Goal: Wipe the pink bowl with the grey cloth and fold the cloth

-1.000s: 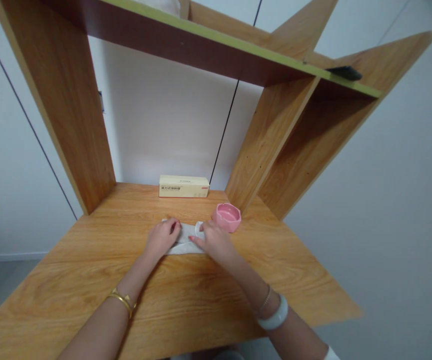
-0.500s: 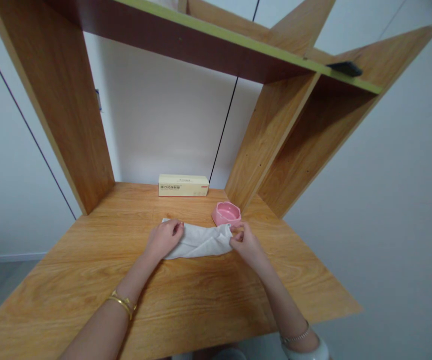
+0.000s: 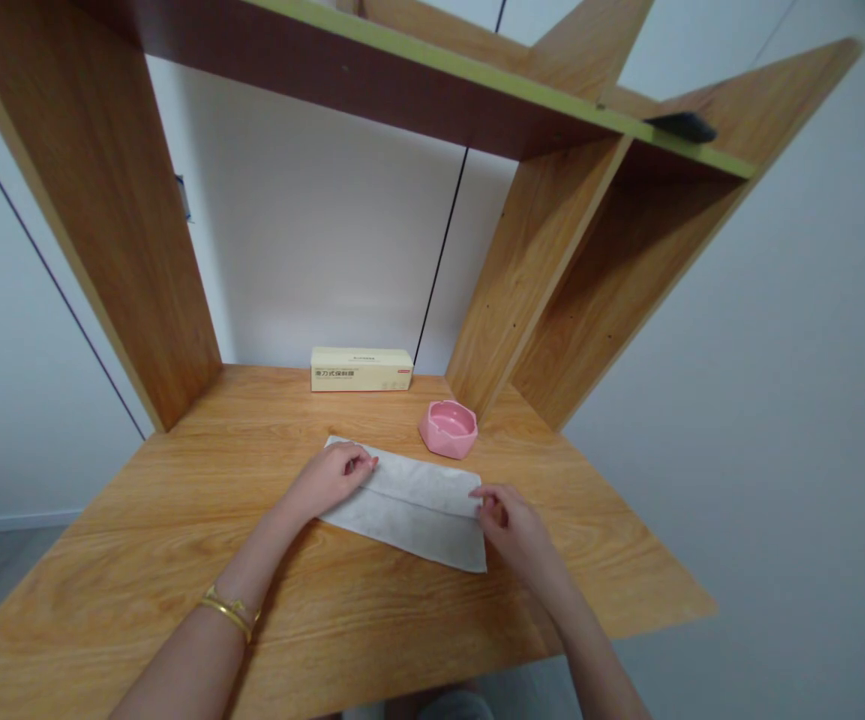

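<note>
A pale grey cloth lies flat on the desk as a folded strip, with a fold line running along its length. My left hand rests on its left end, the fingers curled in and closed on the fabric. At the right edge of the strip is my right hand, its fingers bent and the thumb and forefinger tips at the cloth's border. Just behind the cloth stands a pink faceted bowl, which neither hand touches.
A cream-coloured box with printed lettering sits at the back of the wooden desk. Upright wooden panels flank the desk, and a shelf spans overhead. A dark flat object lies on the shelf's right part.
The cloth's right end was bunched up near the bowl and now lies flat, nearer to me. My right hand has come down and toward me with it; my left hand stays on the left end.
</note>
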Available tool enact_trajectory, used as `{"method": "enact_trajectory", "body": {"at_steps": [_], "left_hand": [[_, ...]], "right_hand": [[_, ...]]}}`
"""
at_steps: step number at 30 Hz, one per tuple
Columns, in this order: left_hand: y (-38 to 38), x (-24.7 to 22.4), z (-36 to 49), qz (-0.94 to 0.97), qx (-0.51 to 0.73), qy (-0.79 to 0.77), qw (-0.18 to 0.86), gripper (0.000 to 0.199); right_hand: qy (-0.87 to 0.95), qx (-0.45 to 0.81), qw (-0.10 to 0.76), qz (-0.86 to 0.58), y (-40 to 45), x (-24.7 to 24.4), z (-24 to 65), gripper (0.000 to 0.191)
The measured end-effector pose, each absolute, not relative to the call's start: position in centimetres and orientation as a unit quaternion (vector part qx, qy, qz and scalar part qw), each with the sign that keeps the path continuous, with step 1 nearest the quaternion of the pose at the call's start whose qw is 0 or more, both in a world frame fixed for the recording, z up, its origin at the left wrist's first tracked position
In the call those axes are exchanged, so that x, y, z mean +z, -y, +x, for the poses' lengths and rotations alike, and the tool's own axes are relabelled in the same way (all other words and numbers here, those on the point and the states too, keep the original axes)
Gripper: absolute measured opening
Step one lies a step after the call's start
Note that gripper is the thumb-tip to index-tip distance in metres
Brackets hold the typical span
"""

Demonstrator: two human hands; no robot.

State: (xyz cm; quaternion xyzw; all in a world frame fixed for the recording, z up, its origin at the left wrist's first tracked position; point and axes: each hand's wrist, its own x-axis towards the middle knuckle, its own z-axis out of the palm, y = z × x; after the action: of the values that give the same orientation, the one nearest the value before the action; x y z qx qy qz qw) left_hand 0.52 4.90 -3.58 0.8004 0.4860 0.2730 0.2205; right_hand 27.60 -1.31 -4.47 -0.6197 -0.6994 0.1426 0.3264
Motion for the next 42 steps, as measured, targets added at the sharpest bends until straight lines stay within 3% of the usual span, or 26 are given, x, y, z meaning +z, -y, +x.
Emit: {"method": "enact_trajectory", "body": {"at_steps": [4,8,16,22,28,33,37,42], "left_hand": [[-5.1,-3.4,0.1,0.782,0.296,-0.491,0.243,0.037],[-4.7,-2.8,0.0,0.776,0.278,-0.423,0.376,0.035],[-3.5,-1.4,0.0,0.787,0.186,-0.359,0.466,0.034],[-3.7,-1.8,-0.7,0.802,0.118,-0.39,0.436,0.033],[-4.5,-2.3,-1.5,0.771,0.217,-0.443,0.403,0.036],[-4.7,-3.4,-0.7,0.78,0.204,-0.535,0.251,0.043],[-4.0,-3.1,0.8,0.815,0.21,-0.53,0.1,0.047],[-2.6,-3.1,3.6,0.893,0.213,-0.376,0.128,0.036]], "right_hand": [[0.799,0.123,0.16,-0.566,3.3,-3.4,24.5,0.02],[0.814,0.078,0.084,-0.57,3.6,-3.1,23.4,0.017],[0.77,0.139,0.207,-0.587,2.6,-2.6,27.4,0.012],[0.687,0.236,0.288,-0.624,0.8,-3.7,28.8,0.012],[0.657,0.17,0.283,-0.678,-1.1,-5.0,29.1,0.021],[0.624,0.098,0.293,-0.718,-1.2,-5.9,30.8,0.044],[0.614,0.15,0.287,-0.72,-1.0,-6.3,31.9,0.031],[0.598,0.22,0.304,-0.708,-1.1,-6.2,31.3,0.021]]}}
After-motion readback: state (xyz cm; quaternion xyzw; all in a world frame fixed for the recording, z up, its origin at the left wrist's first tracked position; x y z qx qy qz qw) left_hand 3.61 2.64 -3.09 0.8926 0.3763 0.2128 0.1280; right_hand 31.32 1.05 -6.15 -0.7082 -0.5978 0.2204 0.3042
